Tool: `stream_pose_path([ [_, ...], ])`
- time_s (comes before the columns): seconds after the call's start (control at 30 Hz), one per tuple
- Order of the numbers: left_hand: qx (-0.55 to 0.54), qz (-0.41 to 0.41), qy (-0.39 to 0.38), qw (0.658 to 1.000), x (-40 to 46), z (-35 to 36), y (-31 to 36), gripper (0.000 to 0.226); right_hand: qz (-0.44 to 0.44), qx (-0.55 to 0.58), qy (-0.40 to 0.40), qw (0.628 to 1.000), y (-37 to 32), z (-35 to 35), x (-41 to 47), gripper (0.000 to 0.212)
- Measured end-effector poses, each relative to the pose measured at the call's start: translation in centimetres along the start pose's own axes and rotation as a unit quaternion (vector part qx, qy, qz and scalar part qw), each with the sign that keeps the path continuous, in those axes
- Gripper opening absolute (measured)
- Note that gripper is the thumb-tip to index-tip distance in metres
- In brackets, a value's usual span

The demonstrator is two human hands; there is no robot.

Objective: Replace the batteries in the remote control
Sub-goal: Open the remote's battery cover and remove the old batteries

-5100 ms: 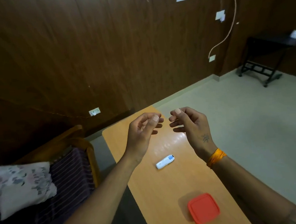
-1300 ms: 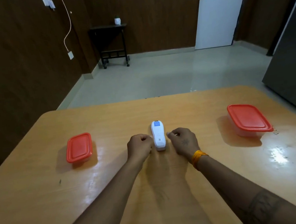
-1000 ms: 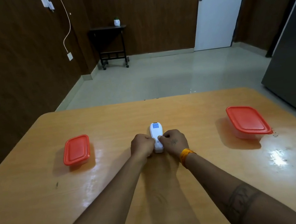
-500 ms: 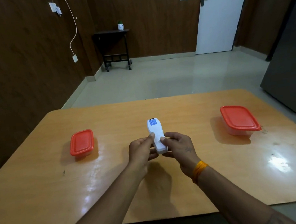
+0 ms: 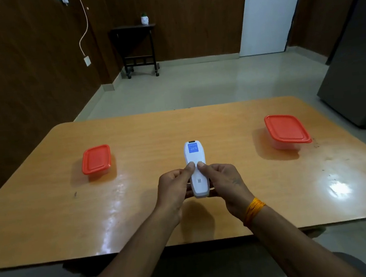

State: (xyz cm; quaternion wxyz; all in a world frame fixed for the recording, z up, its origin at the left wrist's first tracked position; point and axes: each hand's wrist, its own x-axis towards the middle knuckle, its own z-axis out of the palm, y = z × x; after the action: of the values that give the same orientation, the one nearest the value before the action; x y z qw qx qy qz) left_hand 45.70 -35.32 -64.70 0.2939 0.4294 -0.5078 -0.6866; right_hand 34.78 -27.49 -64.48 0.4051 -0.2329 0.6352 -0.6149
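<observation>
Both hands [image 5: 201, 184] gripping remote [image 5: 195, 159], red-lidded containers [image 5: 96, 159] flanking, well apart

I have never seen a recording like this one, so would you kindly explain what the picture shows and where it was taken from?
There is no machine here: a person works with bare hands. The one camera sits on the person's head, looking forward and down. The left hand and the right hand together hold a white remote control above a wooden table, its back facing up, both thumbs pressing on it. On the table stand two containers with red lids: a smaller one on the left and a larger one on the right. Their contents are hidden.
</observation>
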Motion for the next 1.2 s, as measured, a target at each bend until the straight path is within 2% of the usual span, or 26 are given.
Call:
stream_pose_path([
  [0.47, -0.009, 0.016, -0.002, 1.0, 1.4, -0.6, -0.7, 0.024, -0.044, -0.035, -0.023, 0.998, 0.7, -0.1, 1.5, 0.027],
  [0.63, -0.042, -0.017, -0.003, 0.999, 1.8, -1.0, 0.0, 0.024, -0.008, -0.075, -0.052, 0.996, 0.3, -0.8, 1.6, 0.027],
  [0.73, -0.036, -0.016, 0.023, 0.999, 2.3, -1.4, -0.3, 0.023, -0.024, -0.131, -0.007, 0.991, 1.4, -0.5, 1.7, 0.026],
  [0.83, -0.031, -0.021, 0.055, 0.998, 2.7, -1.5, -0.9, 0.019, -0.132, -0.281, 0.089, 0.947, 2.3, -0.4, 1.6, 0.029],
  [0.9, -0.031, -0.022, 0.074, 0.997, 2.9, -1.5, -1.2, 0.019, -0.183, -0.365, 0.083, 0.909, 2.3, -0.2, 1.1, 0.04],
  [1.0, -0.012, -0.022, 0.088, 0.996, 3.3, -1.6, -1.4, 0.023, -0.208, -0.444, 0.067, 0.869, 2.6, 0.4, 0.5, 0.057],
  [1.13, 0.016, -0.004, 0.089, 0.996, 3.5, -1.6, -1.7, 0.022, -0.226, -0.438, 0.096, 0.865, 3.0, 0.6, 0.7, 0.053],
  [1.2, 0.039, 0.016, 0.093, 0.995, 3.6, -1.6, -1.6, 0.019, -0.219, -0.422, 0.1, 0.874, 2.8, 0.5, 0.7, 0.049],
])
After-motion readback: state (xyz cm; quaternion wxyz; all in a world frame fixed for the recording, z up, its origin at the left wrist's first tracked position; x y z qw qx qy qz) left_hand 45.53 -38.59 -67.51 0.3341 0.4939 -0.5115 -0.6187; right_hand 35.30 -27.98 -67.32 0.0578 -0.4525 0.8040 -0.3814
